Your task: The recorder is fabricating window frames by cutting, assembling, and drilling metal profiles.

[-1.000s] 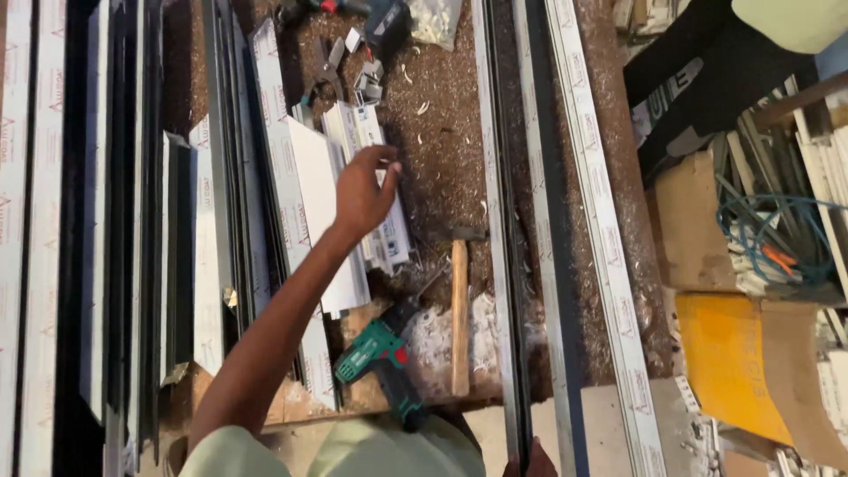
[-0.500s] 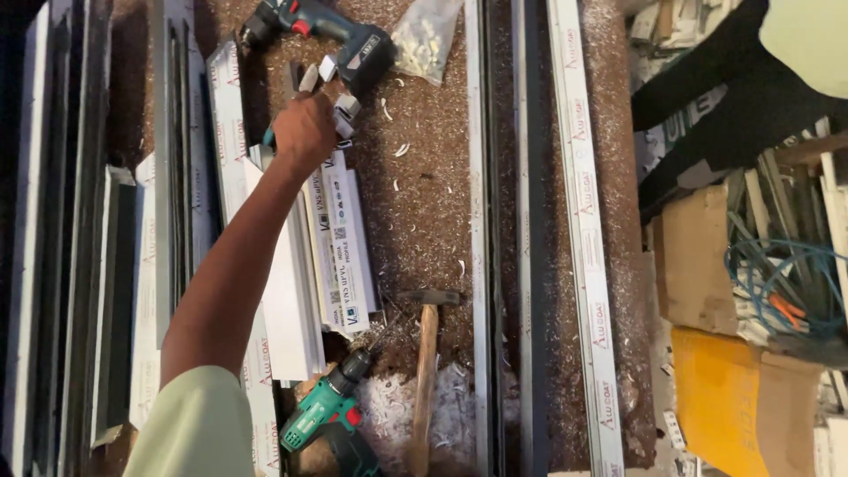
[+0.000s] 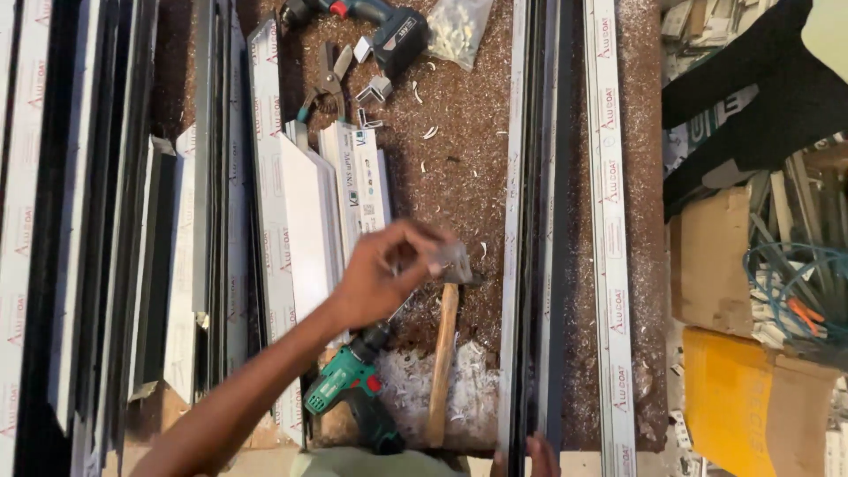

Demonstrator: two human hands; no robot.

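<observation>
My left hand reaches in from the lower left and pinches a small grey metal bracket just above the head of a wooden-handled hammer. A green cordless drill lies under my wrist on the shaving-covered bench. Only the fingertips of my right hand show at the bottom edge, gripping the near end of a long dark aluminium profile. More small brackets lie far up the bench beside pliers.
A second drill and a clear bag of small parts lie at the top. Short white profiles and stacked long profiles fill the left. Cardboard boxes and tangled cables sit on the right.
My left hand reached up to the small brackets by the pliers, then drew back toward me with one bracket in its fingers. The view has shifted with my head.
</observation>
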